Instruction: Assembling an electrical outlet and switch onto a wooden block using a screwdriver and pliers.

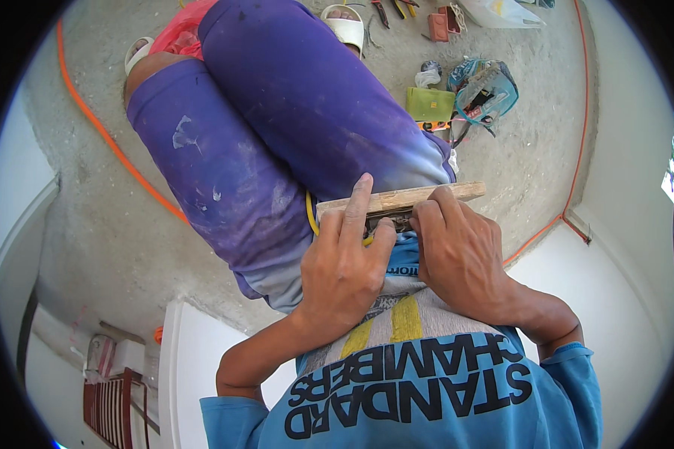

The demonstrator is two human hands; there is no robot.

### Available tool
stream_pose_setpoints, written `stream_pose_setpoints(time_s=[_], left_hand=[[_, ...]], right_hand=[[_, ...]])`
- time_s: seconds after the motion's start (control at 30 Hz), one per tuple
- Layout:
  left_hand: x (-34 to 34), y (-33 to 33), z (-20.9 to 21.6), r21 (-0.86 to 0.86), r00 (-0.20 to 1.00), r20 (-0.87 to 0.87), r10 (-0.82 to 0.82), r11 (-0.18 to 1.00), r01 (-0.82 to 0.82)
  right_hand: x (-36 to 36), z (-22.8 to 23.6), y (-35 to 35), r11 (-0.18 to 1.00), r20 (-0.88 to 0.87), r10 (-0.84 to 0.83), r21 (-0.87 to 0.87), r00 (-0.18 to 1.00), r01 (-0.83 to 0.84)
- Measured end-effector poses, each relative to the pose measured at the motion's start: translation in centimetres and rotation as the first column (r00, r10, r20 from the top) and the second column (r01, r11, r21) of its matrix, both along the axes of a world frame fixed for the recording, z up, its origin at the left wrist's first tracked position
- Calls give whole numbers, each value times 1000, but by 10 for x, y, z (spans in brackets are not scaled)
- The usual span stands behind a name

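A short, flat wooden board lies edge-up across my lap, against the purple trousers. My left hand grips its left end, with one finger stretched over the wood and the thumb on the near side. Bent fingers of my right hand close at the board's near face, towards its right end. Between the hands a dark fitting shows against the board; its kind is unclear. What my right fingertips pinch is hidden. A yellow cord curves round the board's left end and passes under my left hand.
On the concrete floor at the far right stand a blue clear-sided bag and a green box. Pliers and a reddish box lie farther off. Orange hose runs along the left, another orange line along the right wall.
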State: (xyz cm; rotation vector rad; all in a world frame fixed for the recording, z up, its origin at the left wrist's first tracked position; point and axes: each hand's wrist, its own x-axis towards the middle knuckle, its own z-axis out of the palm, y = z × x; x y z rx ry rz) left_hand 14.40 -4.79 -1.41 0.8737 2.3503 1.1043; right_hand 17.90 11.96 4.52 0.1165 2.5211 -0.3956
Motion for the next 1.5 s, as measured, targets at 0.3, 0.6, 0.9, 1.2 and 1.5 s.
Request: stream_pose_setpoints(time_s=[0.3,0.6,0.9,1.2,1.5], left_hand=[[21,-12,-7,-33,979,-199,-44,999,38],[25,-35,-1,-4,953,-301,28,1000,-30],[31,-44,9,-10,957,-245,155,987,-162],[23,-32,16,-100,983,-183,-5,995,-14],[10,-15,11,-110,948,-279,-152,986,126]], right_hand=[[31,-7,-19,973,-65,-231,4,971,232],[41,-11,-26,984,-295,-175,-30,939,174],[32,-12,-19,982,-283,-108,-181,953,58],[45,-18,-12,968,-270,-189,-211,944,134],[56,-28,-11,918,-288,-358,-284,888,278]])
